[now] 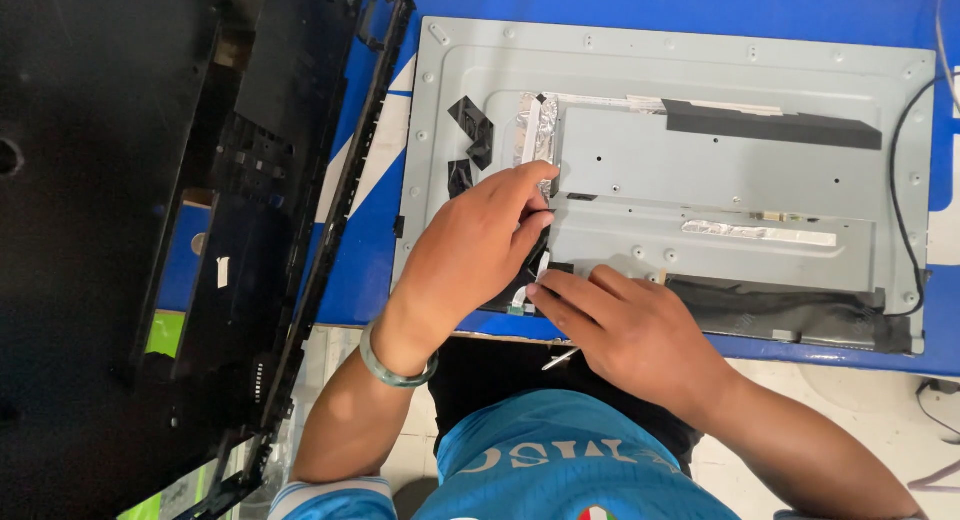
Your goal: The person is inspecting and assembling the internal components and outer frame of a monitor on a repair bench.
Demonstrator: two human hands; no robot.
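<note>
Grey metal panel (700, 70) lying flat on a blue table (650, 0), back side up, filling the upper right of the view. On the panel, a raised grey shield plate (700, 160) across the middle, with a strip of black tape (770, 125) along its upper right edge and a strip of silver foil tape (760, 232) lower down. Crinkled foil tape (540, 120) at the plate's left end, a few scraps of black tape (470, 130) further left. Left hand (470, 250) resting on the panel at the plate's lower left corner, index finger stretched to the foil, thumb and other fingers curled in toward a thin white ribbon cable (541, 263); whether pinching it or only touching, hard to tell. Green bangle (395, 365) on the left wrist. Right hand (630, 330) just beside the left, fingers straight and close together, pressed flat on the panel's lower edge, tips touching the ribbon area. Small white object (560, 358) under the right hand, at the table's edge, too hidden to name. Black wire (900, 180) looping along the panel's right side. Dark sheet (800, 315) along the panel's lower right edge. To the left, well apart from the hands, a large black plastic cover (100, 230) with ribbed inner frame, tilted beside the table. Blue shirt (560, 460) at bottom centre, pale floor (850, 400) at the lower right.
</note>
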